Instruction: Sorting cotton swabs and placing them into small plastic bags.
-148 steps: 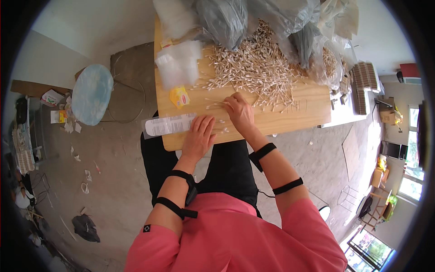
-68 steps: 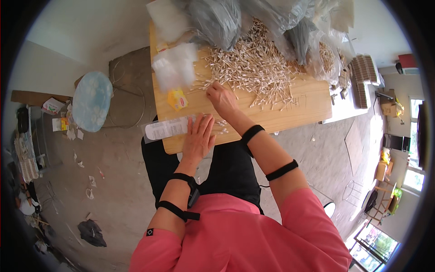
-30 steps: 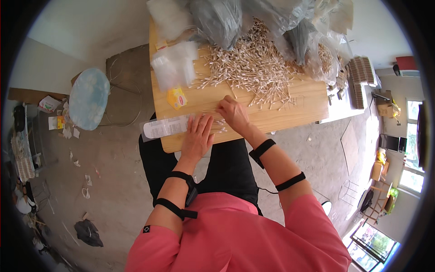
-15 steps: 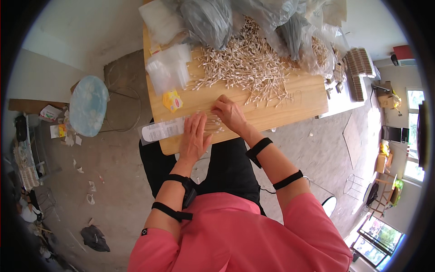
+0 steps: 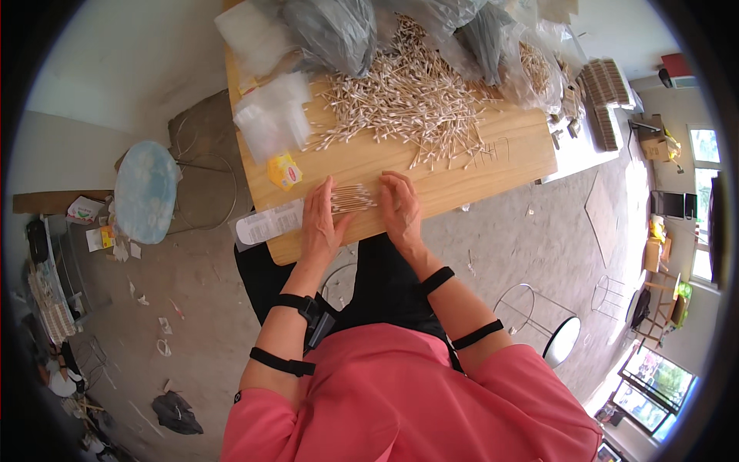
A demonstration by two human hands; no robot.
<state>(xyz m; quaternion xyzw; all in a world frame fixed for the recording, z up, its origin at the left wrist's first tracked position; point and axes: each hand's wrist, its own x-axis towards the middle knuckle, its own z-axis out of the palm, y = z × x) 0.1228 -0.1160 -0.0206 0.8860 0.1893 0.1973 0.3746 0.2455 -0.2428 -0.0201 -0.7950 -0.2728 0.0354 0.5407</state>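
Observation:
A flat layer of cotton swabs (image 5: 353, 199) lies on the wooden table between my hands, their far tips lined up toward the right. My left hand (image 5: 319, 222) rests with straight fingers over the left end of the swabs and over the clear plastic bag (image 5: 269, 223) with a white printed label. The bag's mouth is hidden under that hand. My right hand (image 5: 401, 212) stands on edge at the swabs' right ends, its fingers loosely curved and apart from the thumb, holding nothing. A small yellow packet (image 5: 284, 172) lies beyond my left hand.
A large heap of loose cotton swabs (image 5: 408, 100) covers the far part of the table (image 5: 508, 158). Grey plastic bags (image 5: 331, 35) lie behind it. Stacked clear bags (image 5: 273, 115) sit at the left. A blue stool (image 5: 146, 192) stands on the floor at left.
My right hand has gone from pinching at the swabs to a cupped, upright pose at their right ends. The swabs show more evenly lined up. My left hand has shifted slightly left.

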